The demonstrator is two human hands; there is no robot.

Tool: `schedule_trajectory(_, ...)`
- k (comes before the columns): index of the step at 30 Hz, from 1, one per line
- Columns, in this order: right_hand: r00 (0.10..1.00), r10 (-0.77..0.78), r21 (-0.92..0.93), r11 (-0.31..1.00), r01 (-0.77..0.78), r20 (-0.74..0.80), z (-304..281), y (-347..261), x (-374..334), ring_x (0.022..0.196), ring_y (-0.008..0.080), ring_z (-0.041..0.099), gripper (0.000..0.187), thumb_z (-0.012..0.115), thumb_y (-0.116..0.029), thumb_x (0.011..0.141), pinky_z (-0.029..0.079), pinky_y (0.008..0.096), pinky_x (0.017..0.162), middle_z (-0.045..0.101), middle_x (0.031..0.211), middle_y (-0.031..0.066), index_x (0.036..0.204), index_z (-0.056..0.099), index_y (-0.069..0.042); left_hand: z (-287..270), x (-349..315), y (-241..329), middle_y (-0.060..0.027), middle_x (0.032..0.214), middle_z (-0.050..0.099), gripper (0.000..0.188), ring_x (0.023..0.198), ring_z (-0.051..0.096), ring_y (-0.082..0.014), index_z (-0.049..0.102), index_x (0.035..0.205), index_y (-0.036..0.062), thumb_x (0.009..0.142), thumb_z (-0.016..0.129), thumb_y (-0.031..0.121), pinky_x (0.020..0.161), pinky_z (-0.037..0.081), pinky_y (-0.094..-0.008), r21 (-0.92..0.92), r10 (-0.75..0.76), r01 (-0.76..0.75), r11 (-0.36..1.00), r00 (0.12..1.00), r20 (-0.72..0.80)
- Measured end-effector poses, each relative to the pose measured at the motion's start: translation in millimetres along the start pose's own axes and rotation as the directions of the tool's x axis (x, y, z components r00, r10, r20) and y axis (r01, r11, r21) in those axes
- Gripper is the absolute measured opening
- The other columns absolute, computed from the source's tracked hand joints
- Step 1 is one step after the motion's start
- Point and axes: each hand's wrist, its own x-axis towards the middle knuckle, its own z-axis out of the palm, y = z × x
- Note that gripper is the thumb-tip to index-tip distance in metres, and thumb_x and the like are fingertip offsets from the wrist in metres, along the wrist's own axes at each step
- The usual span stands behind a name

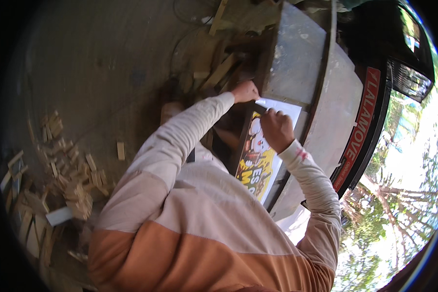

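Note:
A printed sheet (255,155) with a yellow cartoon design and a white upper margin lies on the grey work surface in front of me. My left hand (246,91) is closed in a pinch at the sheet's upper left corner, by the white margin. Over the upper part of the print, my right hand (277,130) is closed, its fingers curled down near the border of the white margin. Whether something small is inside the right hand's fingers is hidden.
Grey metal-looking panels (297,56) extend beyond the sheet. On the right is a red lettered strip (360,126) in a black frame, with bright trees outside. Wood offcuts (75,190) litter the floor at left. Wooden slats (219,73) lie behind my left hand.

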Motion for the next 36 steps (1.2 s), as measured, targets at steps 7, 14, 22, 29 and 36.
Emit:
schedule_trajectory(7, 0.952, 0.063, -0.019, 0.997, -0.072, -0.3, 12, -10, -71, 0.061, 0.02, 0.055, 0.009, 0.061, -0.019, 0.08, 0.037, 0.0344, 0.05, 0.054, 0.074, 0.0056, 0.077, 0.064, -0.011, 2, 27, 20, -0.0207, 0.074, 0.069, 0.038, 0.067, 0.068, -0.0237, 0.074, 0.083, -0.0011, 0.088, 0.072, 0.036, 0.067, 0.05, -0.0381, 0.232, -0.002, -0.007, 0.973, 0.999, 0.04)
schedule_trajectory(14, 0.903, 0.416, 0.637, 0.668, -0.386, 0.111, 0, -16, -186, 0.074, 0.0338, 0.07, 0.015, 0.061, -0.015, 0.085, 0.053, 0.047, 0.058, 0.067, 0.089, 0.0167, 0.096, 0.066, -0.006, 18, 26, 31, 0.0021, 0.073, 0.056, 0.047, 0.071, 0.05, -0.0082, 0.067, 0.089, -0.0002, 0.102, 0.057, 0.044, 0.065, 0.042, -0.0291, -0.209, -0.114, 0.079, 0.975, 0.98, -0.163)
schedule_trajectory(22, 0.673, 0.692, 0.769, -0.571, 0.287, 0.262, 39, -36, -240, 0.058, 0.0039, 0.05, 0.018, 0.064, -0.015, 0.096, 0.038, 0.0201, 0.054, 0.062, 0.076, -0.0009, 0.106, 0.069, 0.0, -69, -85, 96, -0.0035, 0.078, 0.069, 0.044, 0.071, 0.065, -0.0109, 0.07, 0.092, 0.0061, 0.103, 0.053, 0.045, 0.059, 0.045, -0.0244, -0.327, -0.295, 0.258, 0.909, 0.953, -0.068)
schedule_trajectory(29, 0.686, 0.719, 0.317, -0.679, 0.662, 0.109, 22, -37, -218, 0.057, 0.0081, 0.051, 0.029, 0.053, -0.022, 0.104, 0.039, 0.0203, 0.049, 0.062, 0.083, 0.0047, 0.118, 0.061, 0.002, 7, -81, 303, -0.0104, 0.113, 0.072, 0.061, 0.103, 0.067, -0.0154, 0.066, 0.122, -0.0004, 0.102, 0.051, 0.055, 0.087, 0.048, -0.0289, -0.368, 0.01, 0.06, 0.928, 0.982, 0.186)
schedule_trajectory(36, 0.694, 0.718, 0.227, -0.684, 0.693, 0.046, -3, -18, -200, 0.056, 0.0105, 0.047, 0.03, 0.053, -0.022, 0.105, 0.036, 0.0218, 0.049, 0.061, 0.083, 0.0091, 0.121, 0.06, 0.002, 26, -32, 370, -0.0057, 0.103, 0.073, 0.053, 0.094, 0.066, -0.0104, 0.069, 0.115, -0.0003, 0.098, 0.061, 0.049, 0.083, 0.047, -0.0257, -0.446, 0.16, -0.031, 0.895, 0.954, 0.254)
